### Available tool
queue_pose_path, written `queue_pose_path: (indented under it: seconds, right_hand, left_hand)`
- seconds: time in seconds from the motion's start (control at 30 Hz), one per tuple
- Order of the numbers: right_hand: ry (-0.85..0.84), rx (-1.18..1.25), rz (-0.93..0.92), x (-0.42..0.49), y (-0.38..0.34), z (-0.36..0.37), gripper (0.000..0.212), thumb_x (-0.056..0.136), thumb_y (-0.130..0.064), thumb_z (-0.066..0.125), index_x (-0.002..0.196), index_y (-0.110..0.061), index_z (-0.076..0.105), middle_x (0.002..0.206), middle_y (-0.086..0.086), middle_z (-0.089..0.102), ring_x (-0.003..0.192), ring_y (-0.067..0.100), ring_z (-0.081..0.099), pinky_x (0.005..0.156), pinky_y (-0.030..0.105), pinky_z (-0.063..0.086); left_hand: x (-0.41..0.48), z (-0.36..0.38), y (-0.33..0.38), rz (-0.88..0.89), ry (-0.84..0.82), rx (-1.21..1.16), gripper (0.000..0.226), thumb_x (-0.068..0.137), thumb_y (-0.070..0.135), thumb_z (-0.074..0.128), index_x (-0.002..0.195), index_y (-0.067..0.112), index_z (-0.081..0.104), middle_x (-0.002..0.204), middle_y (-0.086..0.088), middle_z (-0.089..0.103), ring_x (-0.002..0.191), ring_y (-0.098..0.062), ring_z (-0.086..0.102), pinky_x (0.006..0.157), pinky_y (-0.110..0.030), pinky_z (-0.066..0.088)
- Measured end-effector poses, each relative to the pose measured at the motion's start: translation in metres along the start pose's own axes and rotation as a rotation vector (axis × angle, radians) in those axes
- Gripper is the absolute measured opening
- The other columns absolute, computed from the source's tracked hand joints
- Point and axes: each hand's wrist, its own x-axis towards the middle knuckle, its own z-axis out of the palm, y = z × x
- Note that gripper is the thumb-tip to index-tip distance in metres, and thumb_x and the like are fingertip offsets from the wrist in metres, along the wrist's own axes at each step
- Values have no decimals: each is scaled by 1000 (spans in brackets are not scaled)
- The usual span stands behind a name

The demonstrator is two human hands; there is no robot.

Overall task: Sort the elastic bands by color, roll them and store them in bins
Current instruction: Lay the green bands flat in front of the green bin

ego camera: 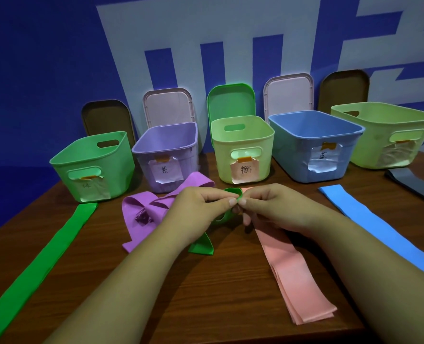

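Both hands meet at the table's middle on a green elastic band (202,245), partly rolled. My left hand (201,207) grips the roll, and my right hand (268,207) pinches its edge with thumb and forefinger. The band's loose tail hangs down to the table below my left hand. A second green band (44,264) lies flat at the left. A crumpled purple band (146,214) lies behind my left hand. A pink band (288,274) stretches under my right hand, and a blue band (379,234) lies at the right.
Five open bins stand in a row at the back: green bin (64,170), purple bin (141,157), yellow-green bin (268,155), blue bin (293,155), large yellow-green bin (370,155). Lids lean on the wall behind. A grey band (407,182) lies far right.
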Motion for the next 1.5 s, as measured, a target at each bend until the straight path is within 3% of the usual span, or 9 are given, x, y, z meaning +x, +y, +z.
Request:
queue_pose_path:
  seconds: [0.2,0.57,0.63,0.77,0.97,1.03,1.13,1.27,1.5]
  right_hand:
    - [3,-9,-8,0,-1,1,29,112,-37,55,108,-21,80,94,4,80,60,4,51,60,18,39]
    - [1,-41,-3,0,-1,2,31,111,-42,55,109,-24,80,92,2,80,62,1,54,68,26,39]
    - [3,-34,-4,0,0,2,30,111,-42,56,109,-23,80,92,2,80,62,0,54,69,26,39]
    - [0,-33,-15,1,2,2,29,111,-39,56,110,-23,80,92,1,80,63,1,54,68,24,39]
    - [14,-31,-22,1,0,4,27,111,-34,58,107,-20,80,92,3,81,57,5,49,52,13,38]
    - [9,-6,-9,0,-1,5,28,111,-36,57,105,-19,79,88,0,79,57,7,47,53,19,38]
    - [-10,-27,-3,-3,-4,4,30,111,-39,58,99,-21,79,81,-6,76,58,8,47,57,29,38]
    - [3,-95,-24,-7,-9,4,29,108,-37,63,94,-19,79,60,-16,67,51,0,47,57,16,36]
    - [116,14,33,0,-7,8,17,98,-14,67,82,-13,73,72,1,75,58,9,55,60,24,43]
  left_hand:
    - [0,2,2,-25,35,-36,13,96,33,77,88,41,85,87,3,81,82,-11,70,73,-24,55]
    - [1,1,2,-2,13,-12,17,98,34,74,88,43,84,79,-12,74,67,-11,58,62,-29,49]
    - [1,1,2,17,9,34,18,99,36,73,88,47,82,83,-5,77,72,-15,64,67,-34,53]
    - [2,1,-1,69,18,114,14,99,31,73,100,43,81,92,22,77,92,4,67,72,-6,47]
    - [5,2,-2,194,29,252,15,99,22,74,106,31,83,94,14,74,87,3,64,71,-7,44]
    - [4,2,-1,185,26,253,15,99,23,74,107,32,83,89,18,73,82,9,63,70,-6,43]
    - [3,1,0,140,22,257,17,100,28,73,113,35,81,97,25,73,96,12,64,79,-6,44]
    - [4,3,-1,111,37,225,14,99,29,74,108,38,81,97,26,74,97,15,63,76,0,42]
    - [6,7,-3,258,78,410,21,107,18,60,118,26,75,110,10,62,103,-6,58,89,-18,46]
